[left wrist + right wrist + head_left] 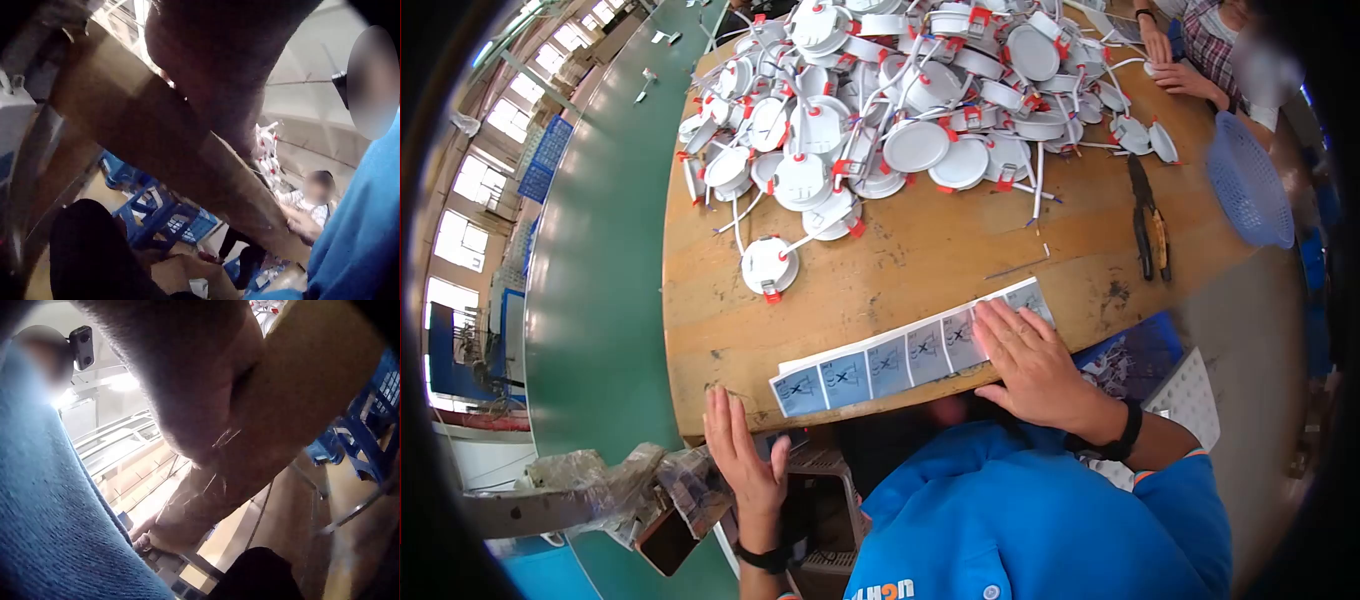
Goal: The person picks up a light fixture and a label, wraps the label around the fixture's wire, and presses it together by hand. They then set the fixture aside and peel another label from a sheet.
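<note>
A strip of printed labels (847,380) lies along the front edge of the wooden table (940,255) in the head view, slightly aslant. My right hand (1037,368) rests on its right end, fingers straight and palm down. Off the strip's left end, my left hand (743,462) stands at the table's front left corner, fingers straight, thumb apart, holding nothing. Behind the strip sits a single round white downlight (769,266) with red clips. Both wrist views mostly show the underside of the table, with the left hand (209,69) and the right hand (187,381) dark and close.
A large pile of downlights (915,90) with wires covers the table's back. Pliers (1145,220) and a blue basket (1248,190) are at the right. Another person's hands (1180,80) are at the far right corner. A plastic-wrapped arm (600,495) juts in at left.
</note>
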Tool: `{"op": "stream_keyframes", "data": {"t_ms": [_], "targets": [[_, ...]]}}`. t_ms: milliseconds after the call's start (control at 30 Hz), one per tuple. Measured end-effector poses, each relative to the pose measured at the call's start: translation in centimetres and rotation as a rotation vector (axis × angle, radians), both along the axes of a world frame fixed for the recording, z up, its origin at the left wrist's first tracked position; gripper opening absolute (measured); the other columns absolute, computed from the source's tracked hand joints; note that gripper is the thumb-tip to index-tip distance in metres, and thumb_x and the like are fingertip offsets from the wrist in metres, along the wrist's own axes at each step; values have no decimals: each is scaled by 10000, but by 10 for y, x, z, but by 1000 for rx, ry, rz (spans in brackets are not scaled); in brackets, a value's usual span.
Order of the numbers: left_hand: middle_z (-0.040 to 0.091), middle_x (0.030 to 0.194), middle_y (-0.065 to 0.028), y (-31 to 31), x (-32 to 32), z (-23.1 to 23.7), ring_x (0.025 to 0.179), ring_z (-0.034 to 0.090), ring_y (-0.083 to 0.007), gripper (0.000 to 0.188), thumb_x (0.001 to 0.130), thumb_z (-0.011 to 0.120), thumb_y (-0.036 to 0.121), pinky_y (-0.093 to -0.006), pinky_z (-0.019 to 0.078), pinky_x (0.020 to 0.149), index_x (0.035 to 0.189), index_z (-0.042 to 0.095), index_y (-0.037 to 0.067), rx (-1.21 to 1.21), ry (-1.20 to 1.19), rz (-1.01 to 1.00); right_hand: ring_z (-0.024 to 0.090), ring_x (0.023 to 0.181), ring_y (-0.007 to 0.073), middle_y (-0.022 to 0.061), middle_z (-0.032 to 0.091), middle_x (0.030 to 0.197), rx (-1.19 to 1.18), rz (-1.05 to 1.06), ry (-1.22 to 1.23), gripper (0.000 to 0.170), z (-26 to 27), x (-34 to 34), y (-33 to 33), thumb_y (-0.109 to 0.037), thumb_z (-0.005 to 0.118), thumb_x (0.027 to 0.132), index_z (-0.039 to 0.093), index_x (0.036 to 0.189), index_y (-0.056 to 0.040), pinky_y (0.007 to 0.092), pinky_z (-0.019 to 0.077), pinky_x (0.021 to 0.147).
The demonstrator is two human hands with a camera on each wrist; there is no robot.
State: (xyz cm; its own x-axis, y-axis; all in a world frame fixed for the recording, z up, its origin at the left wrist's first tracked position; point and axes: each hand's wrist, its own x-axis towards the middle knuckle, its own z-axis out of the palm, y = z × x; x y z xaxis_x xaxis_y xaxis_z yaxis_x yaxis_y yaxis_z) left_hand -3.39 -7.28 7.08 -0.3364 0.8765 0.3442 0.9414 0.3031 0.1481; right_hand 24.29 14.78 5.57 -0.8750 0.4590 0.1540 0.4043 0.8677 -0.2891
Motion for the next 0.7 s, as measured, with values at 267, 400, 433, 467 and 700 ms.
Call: {"op": "stream_keyframes", "data": {"t_ms": [267, 400, 433, 467, 700], "targets": [[555, 1111, -141, 123, 116, 6, 1075, 527, -315, 337, 715, 645, 132, -402, 443, 849, 1030, 604, 17, 135, -147, -672, 329, 1284, 302, 173, 382, 1356, -47, 2, 31, 728, -2, 2, 1, -332, 702, 689, 426, 1255, 33, 420, 257, 1036], [555, 1098, -146, 138, 107, -28, 1069, 531, -318, 331, 716, 638, 133, -387, 469, 843, 1008, 599, -16, 95, -144, -698, 390, 1224, 311, 181, 452, 1279, 37, 54, 31, 629, 5, -1, 8, -329, 679, 709, 476, 1184, 31, 426, 311, 982], [555, 1093, -148, 136, 105, -28, 1068, 532, -317, 329, 717, 635, 131, -385, 473, 845, 1005, 596, -23, 92, -137, -718, 430, 1180, 308, 179, 488, 1229, 90, 80, 55, 565, 10, -2, 10, -311, 669, 718, 507, 1140, 28, 413, 357, 935], [561, 1075, -148, 137, 105, -24, 1058, 537, -312, 302, 730, 618, 108, -375, 472, 861, 1000, 596, -27, 94, -184, -718, 447, 1164, 313, 190, 494, 1220, 99, 98, 50, 549, 12, -3, 12, -301, 672, 715, 515, 1127, 27, 407, 374, 915], [581, 1083, -132, 136, 102, -27, 1066, 545, -282, 272, 736, 625, 81, -362, 464, 876, 985, 607, -26, 95, -294, -694, 547, 1031, 320, 209, 551, 1110, 358, 248, -40, 439, 19, -10, 23, -249, 661, 704, 562, 1036, 21, 380, 473, 820]]}}
